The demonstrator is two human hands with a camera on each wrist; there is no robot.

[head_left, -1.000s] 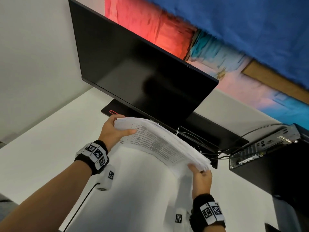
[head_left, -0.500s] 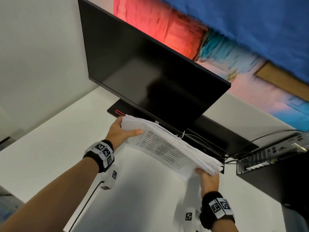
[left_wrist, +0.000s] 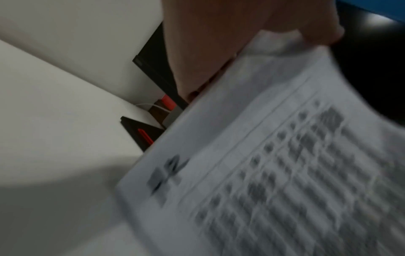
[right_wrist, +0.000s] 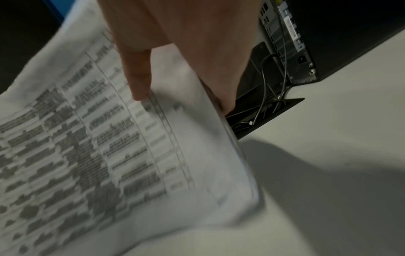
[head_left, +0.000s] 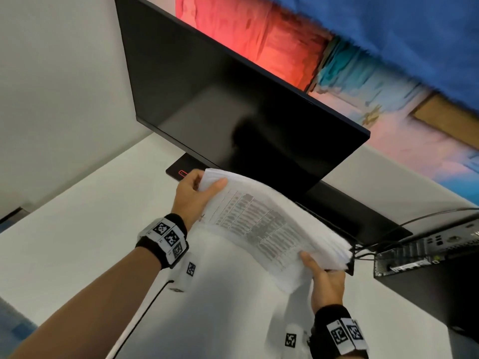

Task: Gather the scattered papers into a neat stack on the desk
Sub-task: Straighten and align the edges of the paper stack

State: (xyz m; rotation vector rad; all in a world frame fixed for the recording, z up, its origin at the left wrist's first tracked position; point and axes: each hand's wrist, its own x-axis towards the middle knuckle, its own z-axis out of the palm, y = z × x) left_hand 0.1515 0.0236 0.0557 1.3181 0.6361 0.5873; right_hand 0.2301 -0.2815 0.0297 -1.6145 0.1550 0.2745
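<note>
A thick stack of printed papers [head_left: 261, 224] hangs above the white desk [head_left: 77, 216], bowed upward in the middle, just in front of the monitor. My left hand [head_left: 197, 193] grips its far-left end, thumb on the top sheet and fingers underneath. My right hand [head_left: 324, 275] grips the near-right end the same way. In the left wrist view the stack of papers [left_wrist: 274, 173] fills the right side, blurred, with my left hand [left_wrist: 241, 34] at its top edge. The right wrist view shows my thumb [right_wrist: 138, 72] pressed on the top sheet of the papers [right_wrist: 98, 147].
A black monitor [head_left: 233, 112] stands close behind the stack on a flat black base [head_left: 178, 172] with a red mark. A black computer case [head_left: 427, 257] with cables [head_left: 368, 250] sits at the right. A thin black cord [head_left: 145, 307] runs across the near desk.
Both hands still hold the stack at its ends. The stack has bowed upward more in the middle and sits slightly higher in front of the monitor.
</note>
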